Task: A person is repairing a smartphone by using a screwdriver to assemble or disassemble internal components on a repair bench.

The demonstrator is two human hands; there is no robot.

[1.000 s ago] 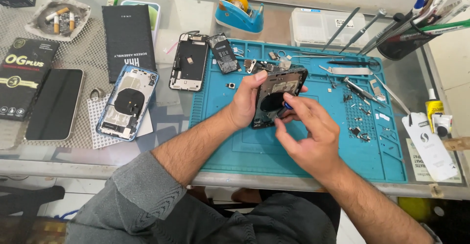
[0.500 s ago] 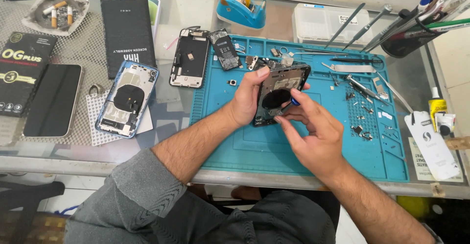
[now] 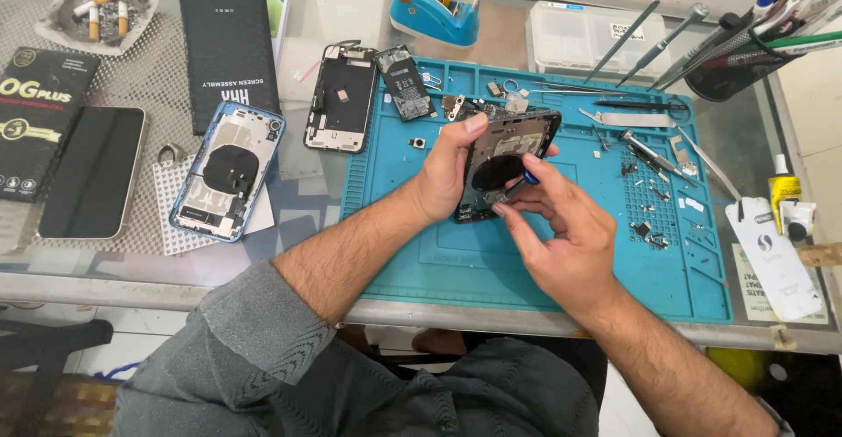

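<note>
Here the left hand (image 3: 449,174) grips the opened black phone housing (image 3: 504,169) by its side, tilted up above the blue work mat (image 3: 456,261) so its inside faces the person. The right hand (image 3: 566,235) pinches a small blue-tipped tool (image 3: 524,181) against the housing, fingers curled, wrist low.

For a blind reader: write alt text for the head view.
A person's left hand holds an opened black phone housing above a teal repair mat, while the right hand works a small blue-tipped tool against it. Another opened blue phone housing lies to the left.
</note>
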